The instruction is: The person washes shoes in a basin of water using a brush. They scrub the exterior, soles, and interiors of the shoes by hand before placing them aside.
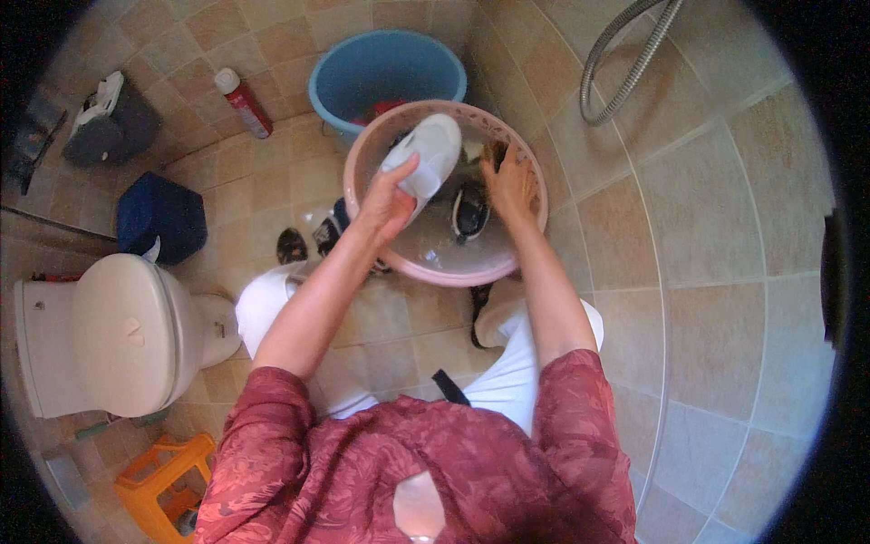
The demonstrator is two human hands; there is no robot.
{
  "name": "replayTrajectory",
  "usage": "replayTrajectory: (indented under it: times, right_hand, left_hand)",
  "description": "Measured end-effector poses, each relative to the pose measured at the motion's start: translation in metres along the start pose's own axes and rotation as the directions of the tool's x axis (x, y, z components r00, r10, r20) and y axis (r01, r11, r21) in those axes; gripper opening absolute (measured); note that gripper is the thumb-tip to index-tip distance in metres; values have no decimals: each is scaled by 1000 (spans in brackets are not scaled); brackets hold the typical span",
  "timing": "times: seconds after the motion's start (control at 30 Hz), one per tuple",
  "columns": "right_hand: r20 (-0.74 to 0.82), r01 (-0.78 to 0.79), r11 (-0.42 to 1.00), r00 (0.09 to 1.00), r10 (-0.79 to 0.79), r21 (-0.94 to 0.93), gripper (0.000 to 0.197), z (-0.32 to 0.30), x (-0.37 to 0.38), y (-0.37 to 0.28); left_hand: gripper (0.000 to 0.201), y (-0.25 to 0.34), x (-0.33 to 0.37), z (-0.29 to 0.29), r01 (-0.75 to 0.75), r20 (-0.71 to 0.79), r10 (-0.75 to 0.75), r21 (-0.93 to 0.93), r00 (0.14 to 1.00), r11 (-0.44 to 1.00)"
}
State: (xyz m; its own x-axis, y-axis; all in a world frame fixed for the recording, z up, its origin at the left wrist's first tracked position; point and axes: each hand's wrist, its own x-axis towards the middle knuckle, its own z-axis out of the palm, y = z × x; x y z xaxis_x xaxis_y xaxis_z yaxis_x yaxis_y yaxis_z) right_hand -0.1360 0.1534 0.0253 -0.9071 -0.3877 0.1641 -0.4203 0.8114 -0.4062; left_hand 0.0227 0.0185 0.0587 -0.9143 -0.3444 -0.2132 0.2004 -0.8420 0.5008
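A pink basin (435, 271) with water in it stands on the floor before me. My left hand (390, 204) grips a white shoe (438, 145) and holds it tilted over the basin, toe pointing away and to the right. Inside the basin lies a dark shoe (470, 214) with a pale rim. At the basin's right side my right hand (513, 189) reaches in, its fingers bent round a brownish thing (495, 154). That thing is mostly covered, so its kind is unclear.
Behind the basin stands a blue tub (388, 72) with something red inside. A toilet (136, 331), a dark blue bin (161, 218) and an orange stool (163, 476) are at left. A red spray can (243, 103) stands by the back wall; a metal shower hose (625, 86) hangs at right.
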Motion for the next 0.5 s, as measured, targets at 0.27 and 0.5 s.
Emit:
replayTrajectory:
  times: [0.27,0.5]
  right_hand:
    - [84,103,934,993,-78,-343,62,27,3,34]
    - [-78,153,939,988,-135,307,54,-34,-11,-53]
  left_hand:
    - [52,1,7,-11,-134,5,134,103,991,986]
    - [52,2,8,-12,-139,-4,141,145,990,980]
